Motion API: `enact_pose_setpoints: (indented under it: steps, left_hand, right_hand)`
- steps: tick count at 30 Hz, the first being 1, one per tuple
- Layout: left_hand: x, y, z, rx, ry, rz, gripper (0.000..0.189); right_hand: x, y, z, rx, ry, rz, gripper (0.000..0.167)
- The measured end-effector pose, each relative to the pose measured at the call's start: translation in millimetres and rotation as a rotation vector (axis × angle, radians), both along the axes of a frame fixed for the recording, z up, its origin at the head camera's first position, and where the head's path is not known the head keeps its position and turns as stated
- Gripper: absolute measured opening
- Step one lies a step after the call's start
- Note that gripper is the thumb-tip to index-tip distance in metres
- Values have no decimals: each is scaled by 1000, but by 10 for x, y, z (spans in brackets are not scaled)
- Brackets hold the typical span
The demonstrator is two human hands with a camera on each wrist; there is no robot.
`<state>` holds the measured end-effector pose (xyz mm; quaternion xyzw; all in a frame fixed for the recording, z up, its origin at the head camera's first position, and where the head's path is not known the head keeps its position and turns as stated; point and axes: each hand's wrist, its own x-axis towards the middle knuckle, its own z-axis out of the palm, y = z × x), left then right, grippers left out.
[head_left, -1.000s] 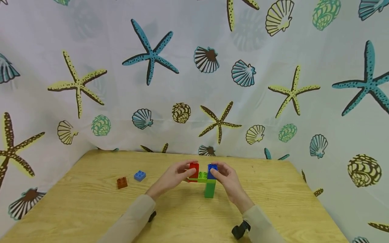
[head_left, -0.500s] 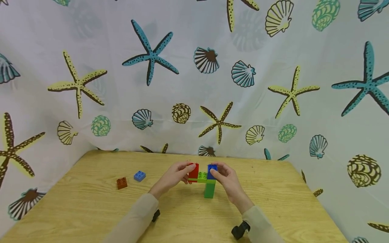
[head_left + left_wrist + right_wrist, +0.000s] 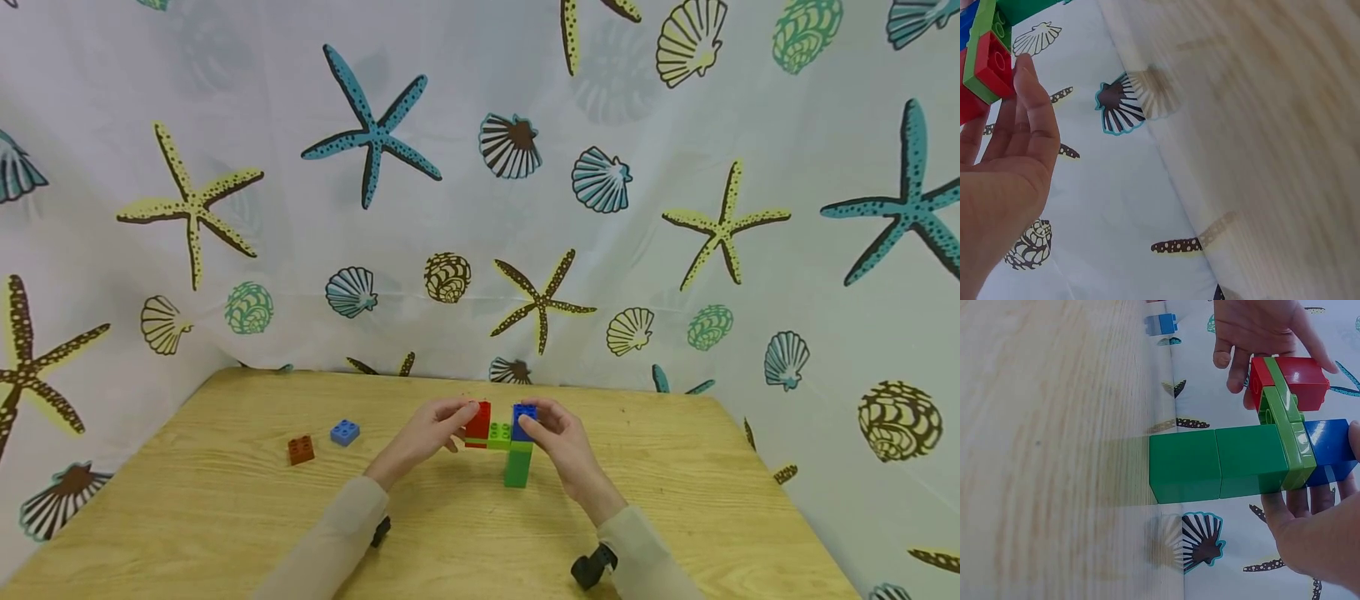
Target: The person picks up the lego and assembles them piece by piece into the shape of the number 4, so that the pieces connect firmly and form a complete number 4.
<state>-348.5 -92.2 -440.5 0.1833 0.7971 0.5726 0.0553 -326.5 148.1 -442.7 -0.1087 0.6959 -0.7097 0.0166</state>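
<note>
A toy brick build stands at mid table. Its dark green column (image 3: 1219, 464) carries a light green bar (image 3: 499, 435). On the bar's right end sits a blue brick (image 3: 524, 423); my right hand (image 3: 566, 440) pinches it, thumb in front and fingers behind. A red brick (image 3: 477, 421) sits on the left end, with a second red brick (image 3: 994, 65) below the bar. My left hand (image 3: 429, 433) holds this red end from the left, thumb at the upper corner. Its other fingers reach behind and low, fingertips right at the lower red brick.
A brown brick (image 3: 301, 450) and a lighter blue brick (image 3: 345, 432) lie on the wooden table (image 3: 225, 517) left of the build. A white cloth (image 3: 450, 208) with starfish and shell prints hangs behind and along the sides.
My left thumb has slid up and left from the front of the red brick to its upper left corner. The right hand keeps its hold on the blue brick, and the build stays in place.
</note>
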Motion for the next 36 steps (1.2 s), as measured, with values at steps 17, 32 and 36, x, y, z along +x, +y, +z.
enact_pose_setpoints:
  steps: [17, 32, 36]
  left_hand:
    - [-48, -518, 65, -147, 119, 36, 32]
    - [-63, -1087, 43, -222, 121, 27, 25]
    - [-73, -1264, 44, -204, 95, 24, 28]
  right_hand:
    - [15, -28, 13, -3, -8, 9, 41]
    - [20, -8, 9, -22, -2, 24, 38]
    - [3, 14, 8, -10, -8, 20, 41]
